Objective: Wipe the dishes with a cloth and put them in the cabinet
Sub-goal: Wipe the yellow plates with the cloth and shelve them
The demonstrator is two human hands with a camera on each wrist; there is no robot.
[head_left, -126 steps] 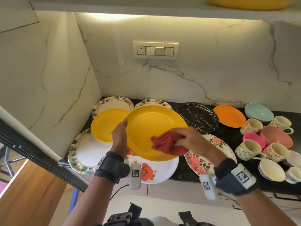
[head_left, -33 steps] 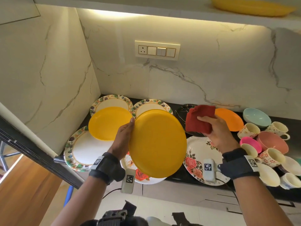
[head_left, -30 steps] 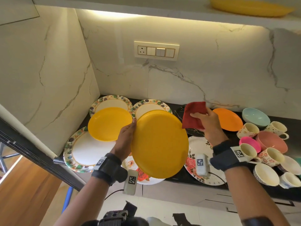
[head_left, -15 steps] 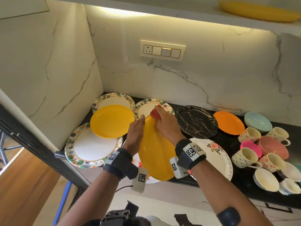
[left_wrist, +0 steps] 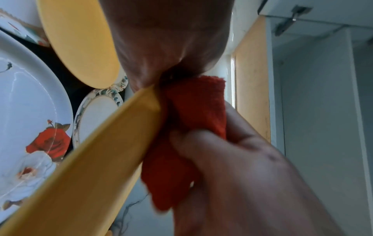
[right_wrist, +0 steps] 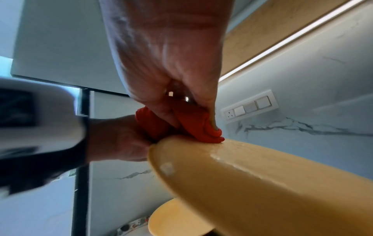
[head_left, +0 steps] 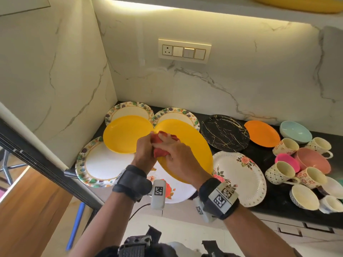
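My left hand (head_left: pixel 145 150) grips a yellow plate (head_left: pixel 191 147) by its left rim and holds it tilted above the black counter (head_left: pixel 267 158). My right hand (head_left: pixel 175 156) clutches a bunched red cloth (head_left: pixel 161 152) and presses it on the plate's rim right beside the left hand. In the left wrist view the red cloth (left_wrist: pixel 193 124) wraps the edge of the yellow plate (left_wrist: pixel 96 167) under my left hand (left_wrist: pixel 167 41). The right wrist view shows my right hand (right_wrist: pixel 167 60) pinching the cloth (right_wrist: pixel 193 126) against the plate (right_wrist: pixel 262 183).
On the counter lie a second yellow plate (head_left: pixel 128 134), floral-rimmed plates (head_left: pixel 96 164), a rose plate (head_left: pixel 243 175), a black marbled plate (head_left: pixel 224 132) and an orange plate (head_left: pixel 261 133). Several cups (head_left: pixel 280 171) and bowls (head_left: pixel 295 129) crowd the right. A shelf (head_left: pixel 204 4) overhangs; a marble wall (head_left: pixel 55 71) closes the left.
My right hand brought the cloth from the plate's right side to its rim, then slid it down beside the left hand. The plate has tilted from edge-on to show its broad side.
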